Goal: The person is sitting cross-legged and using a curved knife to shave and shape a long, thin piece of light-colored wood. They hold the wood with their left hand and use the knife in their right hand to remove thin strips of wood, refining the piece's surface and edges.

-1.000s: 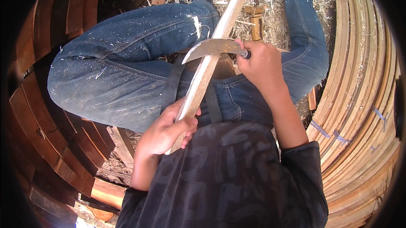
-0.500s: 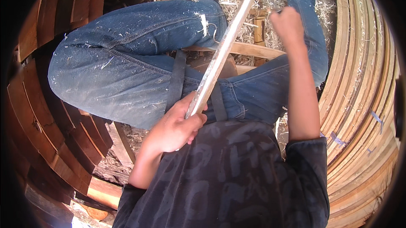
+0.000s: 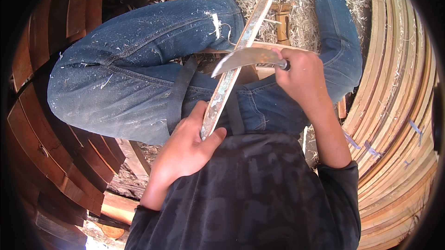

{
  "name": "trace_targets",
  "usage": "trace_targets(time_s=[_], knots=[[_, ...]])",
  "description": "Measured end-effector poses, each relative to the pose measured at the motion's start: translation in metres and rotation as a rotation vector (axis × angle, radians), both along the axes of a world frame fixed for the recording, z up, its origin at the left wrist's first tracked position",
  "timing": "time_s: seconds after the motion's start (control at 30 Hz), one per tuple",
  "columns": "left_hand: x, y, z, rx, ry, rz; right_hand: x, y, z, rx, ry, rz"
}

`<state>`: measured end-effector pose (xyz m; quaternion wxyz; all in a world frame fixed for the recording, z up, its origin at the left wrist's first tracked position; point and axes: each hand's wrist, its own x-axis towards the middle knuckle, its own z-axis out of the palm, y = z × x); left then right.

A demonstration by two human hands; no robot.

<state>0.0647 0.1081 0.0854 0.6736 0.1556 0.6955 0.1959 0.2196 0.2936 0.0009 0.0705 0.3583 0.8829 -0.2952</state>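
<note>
A long narrow wooden strip [image 3: 225, 84] slants from my lap up to the top of the view, its upward face mottled with grey-green, bark-like patches. Its near end sits in my left hand [image 3: 187, 145], the thumb on one side and the fingers on the other. My right hand [image 3: 301, 76] is closed round the handle of a curved knife [image 3: 250, 59]. The knife's broad blade lies across the strip at about its middle, its tip pointing left; whether the edge touches the wood I cannot tell. Most of the handle is hidden in my fist.
Curled wood shavings [image 3: 296, 29] cover the ground beyond my legs. Long pale strips [image 3: 384, 125] are stacked on the right, some tied with plastic. Reddish-brown boards [image 3: 46, 134] stand on the left. A dark strap [image 3: 181, 93] crosses my jeans, and a wooden bar [image 3: 269, 46] lies between my legs.
My right hand has drawn back from the far part of the strip toward me, bringing the knife over its middle. The strip has turned, showing its mottled face rather than the pale one.
</note>
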Motion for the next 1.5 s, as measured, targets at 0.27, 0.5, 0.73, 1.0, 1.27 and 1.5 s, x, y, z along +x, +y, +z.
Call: trace_targets(time_s=[0.27, 0.5, 0.73, 1.0, 1.27, 1.5], knots=[[0.013, 0.0, 0.001, 0.059, 0.177, -0.019, -0.001, 0.017, -0.013, 0.198, -0.047, 0.016], [0.01, 0.002, 0.002, 0.018, 0.187, -0.073, -0.008, 0.043, -0.025, 0.297, -0.181, -0.021], [0.008, 0.001, -0.002, 0.048, 0.165, -0.073, -0.013, 0.071, -0.036, 0.309, -0.313, -0.136], [0.009, -0.004, -0.013, 0.062, 0.177, -0.027, -0.02, 0.061, -0.034, 0.295, -0.328, -0.147], [0.006, 0.006, -0.011, 0.013, 0.138, -0.068, -0.029, 0.018, -0.011, 0.235, -0.199, 0.132], [0.007, 0.0, -0.015, 0.042, 0.146, -0.055, -0.014, 0.094, -0.047, 0.24, -0.387, -0.232]])
